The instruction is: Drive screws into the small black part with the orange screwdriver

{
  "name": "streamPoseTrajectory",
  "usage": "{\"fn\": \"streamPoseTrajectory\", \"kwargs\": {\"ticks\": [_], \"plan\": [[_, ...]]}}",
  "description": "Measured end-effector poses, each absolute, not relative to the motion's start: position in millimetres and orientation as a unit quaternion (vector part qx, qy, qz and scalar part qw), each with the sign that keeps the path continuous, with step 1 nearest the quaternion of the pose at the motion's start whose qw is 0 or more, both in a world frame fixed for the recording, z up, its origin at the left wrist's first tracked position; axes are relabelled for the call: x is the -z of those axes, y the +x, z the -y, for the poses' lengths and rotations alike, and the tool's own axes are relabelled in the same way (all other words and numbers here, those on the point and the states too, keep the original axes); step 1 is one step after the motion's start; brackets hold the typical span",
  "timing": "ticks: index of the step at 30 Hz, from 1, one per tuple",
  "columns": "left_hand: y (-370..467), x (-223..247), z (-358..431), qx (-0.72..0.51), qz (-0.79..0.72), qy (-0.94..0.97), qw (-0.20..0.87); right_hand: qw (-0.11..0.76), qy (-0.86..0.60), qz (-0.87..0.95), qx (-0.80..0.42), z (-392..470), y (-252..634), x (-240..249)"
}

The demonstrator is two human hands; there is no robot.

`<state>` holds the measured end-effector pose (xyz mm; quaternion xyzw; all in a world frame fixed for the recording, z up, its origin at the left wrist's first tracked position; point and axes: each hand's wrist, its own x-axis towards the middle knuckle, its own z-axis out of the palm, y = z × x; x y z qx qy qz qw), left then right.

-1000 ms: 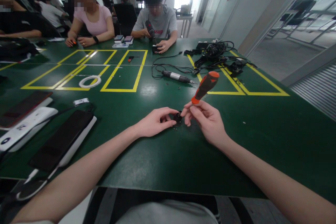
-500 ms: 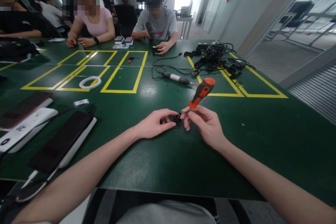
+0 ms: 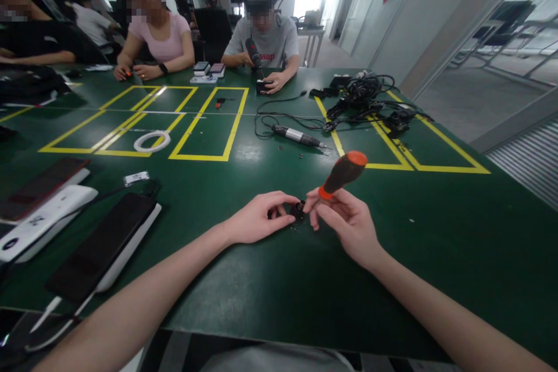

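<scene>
Fingers and thumb of my left hand (image 3: 264, 218) close round a small black part (image 3: 299, 211) on the green table; its exact kind is too small to make out. My right hand (image 3: 344, 218) grips a screwdriver (image 3: 344, 174) with an orange and dark handle, held low near its neck. The handle tilts up and to the right, above the knuckles. Its shaft and tip are hidden by my right fingers, which stay just right of the black part. A few tiny bits, perhaps screws, lie in front of that part (image 3: 293, 229).
An electric screwdriver (image 3: 299, 136) with a cord lies beyond my hands. Tangled black cables (image 3: 366, 96) sit at the back right. A white ring of tape (image 3: 151, 140) and a phone on a white power bank (image 3: 102, 244) are leftward. A person opposite (image 3: 264, 40) holds a power driver.
The screwdriver handle has tipped lower and to the right, with my right fingers moving slightly off the black part. The whole view has shifted a little.
</scene>
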<state>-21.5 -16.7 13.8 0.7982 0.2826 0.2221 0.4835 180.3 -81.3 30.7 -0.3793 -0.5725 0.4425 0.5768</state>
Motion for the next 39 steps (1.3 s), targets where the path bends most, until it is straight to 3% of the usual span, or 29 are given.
{"fn": "streamPoseTrajectory", "kwargs": {"ticks": [9,26,31,39], "plan": [[-21.6,-16.6,19.4,-0.219,-0.291,0.799,0.479,0.574,-0.413,0.588,-0.392,86.8,182.0,-33.4],[-20.8,-15.1,19.5,-0.224,-0.295,0.799,0.473,0.559,-0.398,0.598,-0.413,81.0,181.9,-32.7],[-21.2,-14.5,19.5,-0.227,-0.299,0.8,0.468,0.589,-0.368,0.557,-0.456,80.9,178.2,-29.3],[-22.0,-15.5,19.5,-0.231,-0.292,0.803,0.465,0.577,-0.395,0.576,-0.425,79.8,181.4,-35.4]]}}
